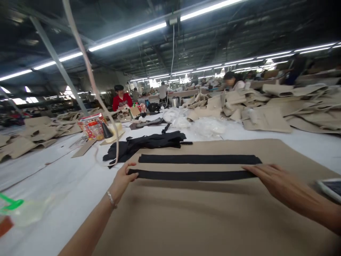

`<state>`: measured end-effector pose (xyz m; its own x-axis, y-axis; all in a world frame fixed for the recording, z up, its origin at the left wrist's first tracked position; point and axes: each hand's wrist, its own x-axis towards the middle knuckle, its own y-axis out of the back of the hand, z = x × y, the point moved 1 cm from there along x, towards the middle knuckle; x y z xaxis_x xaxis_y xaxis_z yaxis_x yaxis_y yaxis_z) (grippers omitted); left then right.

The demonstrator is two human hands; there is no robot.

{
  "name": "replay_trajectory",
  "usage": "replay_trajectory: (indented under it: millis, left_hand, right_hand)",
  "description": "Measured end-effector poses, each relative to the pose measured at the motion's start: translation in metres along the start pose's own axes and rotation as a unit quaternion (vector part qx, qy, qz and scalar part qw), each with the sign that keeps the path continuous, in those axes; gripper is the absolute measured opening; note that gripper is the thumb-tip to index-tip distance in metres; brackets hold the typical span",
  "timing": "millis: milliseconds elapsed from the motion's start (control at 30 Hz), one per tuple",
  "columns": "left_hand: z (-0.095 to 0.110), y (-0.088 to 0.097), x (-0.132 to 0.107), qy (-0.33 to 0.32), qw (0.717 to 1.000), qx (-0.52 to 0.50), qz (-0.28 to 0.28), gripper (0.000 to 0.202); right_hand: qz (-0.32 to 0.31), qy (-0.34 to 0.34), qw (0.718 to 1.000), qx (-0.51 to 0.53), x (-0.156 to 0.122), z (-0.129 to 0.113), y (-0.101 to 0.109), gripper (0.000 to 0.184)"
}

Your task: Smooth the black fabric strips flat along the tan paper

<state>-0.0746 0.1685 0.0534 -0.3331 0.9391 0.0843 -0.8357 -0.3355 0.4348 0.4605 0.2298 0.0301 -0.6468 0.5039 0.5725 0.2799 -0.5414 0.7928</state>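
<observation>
A large tan fabric panel (213, 220) lies flat on the white table in front of me. Two long black strips lie across it, side by side. My left hand (123, 179) rests at the left end of the nearer black strip (191, 175), thumb and fingers pinching its end. My right hand (269, 176) lies flat, fingers stretched out, on that strip's right end. The farther black strip (198, 159) is untouched.
A heap of black fabric (145, 144) sits just beyond the panel. Stacks of tan cut pieces (279, 106) fill the table's right and left sides. A hose (90, 81) hangs down at left. A phone (331, 186) lies at right. Other people work farther back.
</observation>
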Motion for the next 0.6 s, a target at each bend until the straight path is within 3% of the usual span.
replay_trajectory:
  millis: [133,233,333,400,600]
  left_hand:
    - [-0.005,-0.019,0.054,-0.048,0.996,0.064,0.04,0.043]
    - [-0.014,-0.032,0.076,-0.065,0.987,0.13,0.066,0.032]
    - [-0.022,-0.042,0.086,-0.075,0.977,0.186,0.077,0.028]
    - [-0.027,-0.048,0.09,-0.081,0.969,0.219,0.076,0.028]
    - [-0.038,-0.059,0.099,-0.105,0.947,0.298,0.067,0.029]
  right_hand:
    - [-0.08,-0.017,0.994,-0.067,0.047,0.027,-0.022,0.053]
    - [-0.108,-0.011,0.991,-0.085,0.061,0.035,-0.046,0.049]
    - [-0.12,-0.003,0.989,-0.082,0.061,0.036,-0.067,0.038]
    - [-0.125,-0.002,0.989,-0.073,0.058,0.036,-0.077,0.043]
    - [-0.138,-0.056,0.989,-0.017,0.05,0.035,-0.083,0.054]
